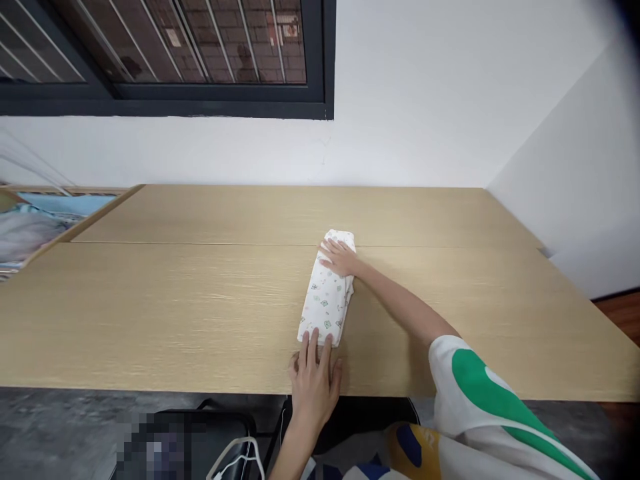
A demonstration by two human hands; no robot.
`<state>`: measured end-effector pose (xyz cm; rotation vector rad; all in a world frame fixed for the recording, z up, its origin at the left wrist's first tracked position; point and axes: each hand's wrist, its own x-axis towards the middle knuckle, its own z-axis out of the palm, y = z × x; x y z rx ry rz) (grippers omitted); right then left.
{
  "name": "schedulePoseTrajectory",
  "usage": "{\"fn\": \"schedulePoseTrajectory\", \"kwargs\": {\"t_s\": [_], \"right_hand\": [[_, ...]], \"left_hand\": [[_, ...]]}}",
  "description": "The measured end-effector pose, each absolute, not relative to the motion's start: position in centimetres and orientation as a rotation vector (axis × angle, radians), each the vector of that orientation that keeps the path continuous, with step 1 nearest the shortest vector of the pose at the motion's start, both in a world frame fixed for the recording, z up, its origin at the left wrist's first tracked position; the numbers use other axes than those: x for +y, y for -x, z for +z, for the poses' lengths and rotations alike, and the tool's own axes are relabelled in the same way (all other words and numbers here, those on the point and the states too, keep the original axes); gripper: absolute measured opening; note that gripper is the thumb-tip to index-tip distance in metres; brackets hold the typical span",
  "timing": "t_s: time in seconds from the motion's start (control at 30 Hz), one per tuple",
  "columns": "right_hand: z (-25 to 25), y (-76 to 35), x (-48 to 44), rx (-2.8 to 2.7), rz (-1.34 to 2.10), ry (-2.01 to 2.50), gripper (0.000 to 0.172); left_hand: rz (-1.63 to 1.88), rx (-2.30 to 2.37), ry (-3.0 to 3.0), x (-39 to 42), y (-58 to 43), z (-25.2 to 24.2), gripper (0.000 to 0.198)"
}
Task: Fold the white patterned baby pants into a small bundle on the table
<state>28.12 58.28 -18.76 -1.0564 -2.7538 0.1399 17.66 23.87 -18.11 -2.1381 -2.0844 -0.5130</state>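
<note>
A folded white cloth (325, 300) with a small green and orange print lies lengthwise on the light wooden table (200, 307). My right hand (340, 258) reaches in from the right and rests flat across the cloth's far end. Fingers spread, my left hand (313, 387) lies on the table near its front edge, with the fingertips touching the cloth's near end. Neither hand is closed around the cloth. A white sleeve with a green pattern (480, 393) covers my upper right arm.
The table has a seam across it and stands against a white wall, below a dark-framed window (165, 100). Bedding (30, 230) lies beyond the table's left side. Below the front edge are a black bag (200, 433) and a white cable (240, 460).
</note>
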Motion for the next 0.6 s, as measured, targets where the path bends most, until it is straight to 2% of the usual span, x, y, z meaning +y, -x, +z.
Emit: {"fn": "schedulePoseTrajectory", "kwargs": {"t_s": [0.37,0.6], "right_hand": [[-18.4,-28.3,63.4,-2.609,0.323,1.203,0.065],[-16.0,-29.3,58.4,-2.536,0.168,0.984,0.062]], "left_hand": [[-0.482,-2.045,2.158,24.2,-17.7,-18.1,0.049],[-0.631,-1.965,2.362,23.7,-19.5,-17.4,0.047]]}}
